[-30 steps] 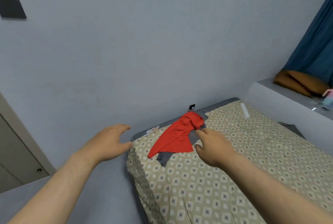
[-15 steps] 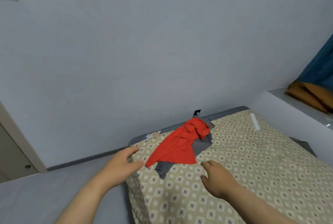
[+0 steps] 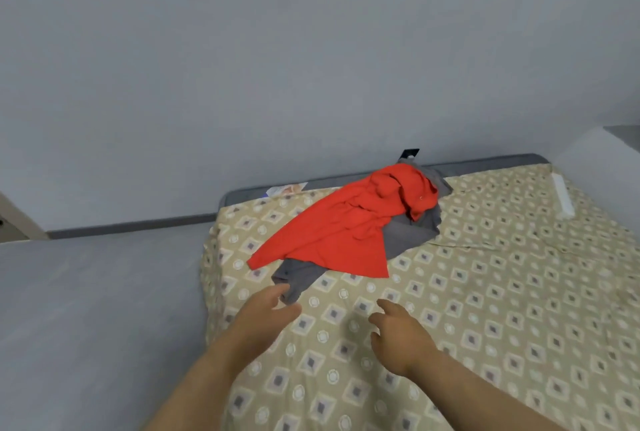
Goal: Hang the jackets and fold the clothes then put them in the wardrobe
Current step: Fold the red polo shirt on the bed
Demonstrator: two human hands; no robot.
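Observation:
A crumpled red garment [image 3: 349, 222] lies on the bed [image 3: 485, 309], spread over a grey garment [image 3: 294, 278] whose ends stick out at the near left and far right. My left hand [image 3: 266, 312] hovers just below the grey end, fingers relaxed, holding nothing; whether it touches the cloth I cannot tell. My right hand [image 3: 398, 330] is over the patterned sheet to the right of it, fingers loosely spread and empty. No wardrobe or hanger is in view.
The bed's left edge [image 3: 207, 278] drops to a grey floor [image 3: 97, 309]. A grey wall stands behind. A white slim object [image 3: 562, 200] lies at the far right of the bed. A door frame [image 3: 17, 219] shows at the far left.
Both hands have come down toward the near side of the bed. The right hand has drawn back from the clothes, and the left has moved right, close to the grey garment's end.

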